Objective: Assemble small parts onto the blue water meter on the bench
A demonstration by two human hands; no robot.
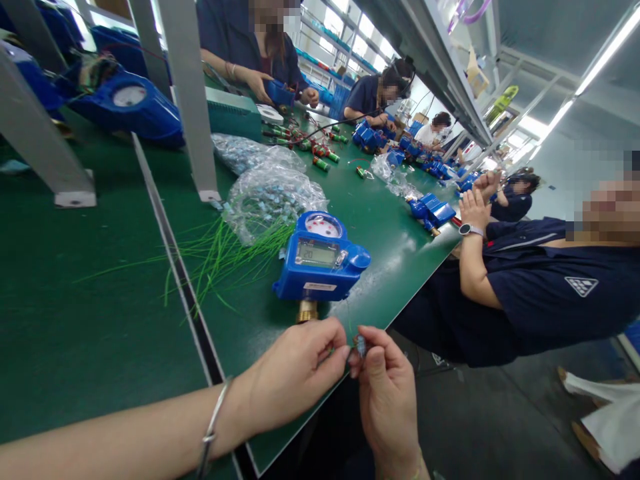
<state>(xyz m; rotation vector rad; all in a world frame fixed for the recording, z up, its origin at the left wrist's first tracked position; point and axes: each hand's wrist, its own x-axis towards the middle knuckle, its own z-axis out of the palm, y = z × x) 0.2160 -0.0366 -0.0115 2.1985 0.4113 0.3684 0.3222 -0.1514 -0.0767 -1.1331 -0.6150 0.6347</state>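
Note:
My left hand [305, 363], with a bangle on its wrist, is closed in a pinch on the end of a thin green wire. Facing it, my right hand [385, 387] grips a small light-blue plastic seal [361, 345] between thumb and fingers. Both hands meet at the table's front edge, fingertips almost touching. Just beyond them stands a blue water meter [315, 263] with a round dial, a small display and a brass threaded end [307, 311]. Behind the meter, a spread of green wires [225, 257] lies beside a clear plastic bag [275, 190] of light-blue seals.
Metal shelf legs [193, 100] rise from the green table [110, 320], which has a dark slot across it. Batteries [323, 155] and more blue meters [433, 210] lie farther along. A person in dark clothes [530, 287] stands close at the right; others sit opposite.

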